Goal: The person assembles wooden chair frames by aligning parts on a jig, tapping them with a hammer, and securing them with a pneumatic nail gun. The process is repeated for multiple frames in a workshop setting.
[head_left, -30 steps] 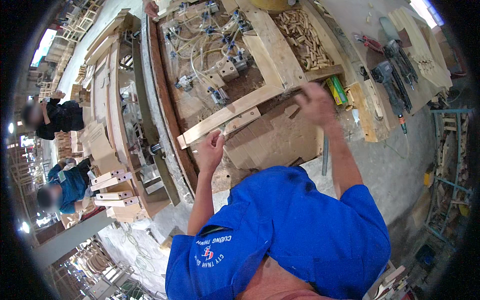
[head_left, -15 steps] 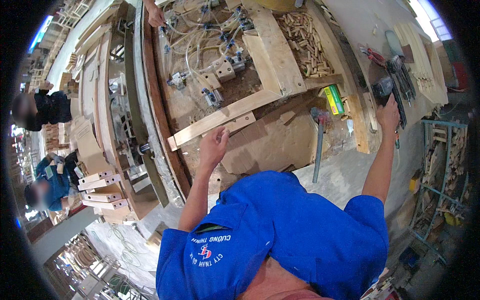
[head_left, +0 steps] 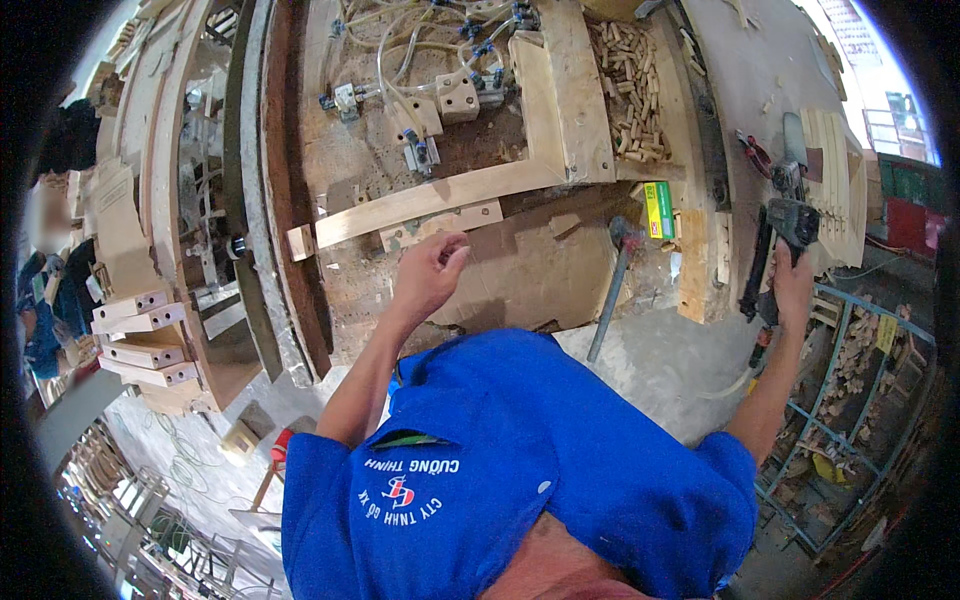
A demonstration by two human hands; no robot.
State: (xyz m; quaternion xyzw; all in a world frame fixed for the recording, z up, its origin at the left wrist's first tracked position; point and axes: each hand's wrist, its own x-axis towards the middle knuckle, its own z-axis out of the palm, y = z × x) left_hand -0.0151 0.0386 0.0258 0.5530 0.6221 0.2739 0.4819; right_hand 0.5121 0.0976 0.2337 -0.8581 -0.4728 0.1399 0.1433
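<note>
My right hand (head_left: pixel 794 285) is wrapped round the handle of a black nail gun (head_left: pixel 795 222) at the right side of the bench; a hose fitting shows below the grip. My left hand (head_left: pixel 430 275) hovers just in front of the wooden pieces, fingers loosely curled and apart, with nothing visible in them. Beyond it lies a long pale wooden strip (head_left: pixel 430 205), and a short drilled wooden block (head_left: pixel 440 224) sits along its near side. At the strip's left end is a small wooden piece (head_left: pixel 301 242).
A hammer (head_left: pixel 612 290) rests on the bench's near edge, beside a yellow-green box (head_left: pixel 658 210). Wooden dowels (head_left: pixel 630 95) fill a compartment behind. Air tubes and clamps (head_left: pixel 420 150) occupy the far middle. Red-handled pliers (head_left: pixel 755 152) lie at right, near pale slats (head_left: pixel 835 180).
My right hand has taken up the nail gun and brought it nearer to me. My left hand's fingers have curled a little. The other person's hand at the far side has left view.
</note>
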